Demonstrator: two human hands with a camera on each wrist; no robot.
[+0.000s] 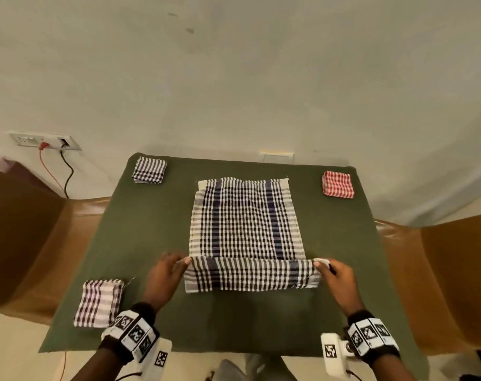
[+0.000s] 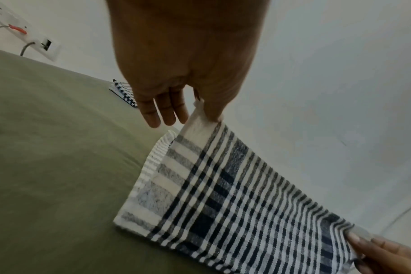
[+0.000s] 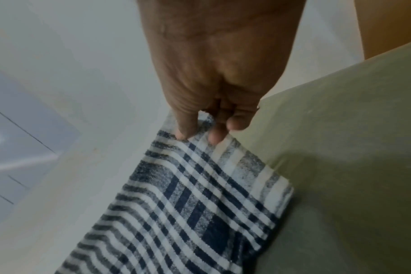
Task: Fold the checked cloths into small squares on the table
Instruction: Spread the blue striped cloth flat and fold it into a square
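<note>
A blue-and-white checked cloth (image 1: 244,224) lies spread in the middle of the green table (image 1: 140,232). Its near edge is lifted and turned over toward the far side. My left hand (image 1: 165,273) pinches the near left corner (image 2: 200,115) between thumb and forefinger, the other fingers straight. My right hand (image 1: 337,276) pinches the near right corner (image 3: 200,133). Both hands hold the raised edge taut between them, a little above the table.
Folded checked squares sit at three corners: a dark one (image 1: 149,170) far left, a red one (image 1: 337,184) far right, a maroon one (image 1: 99,302) near left. Brown chairs (image 1: 437,270) flank the table. A wall socket with cables (image 1: 45,141) is at far left.
</note>
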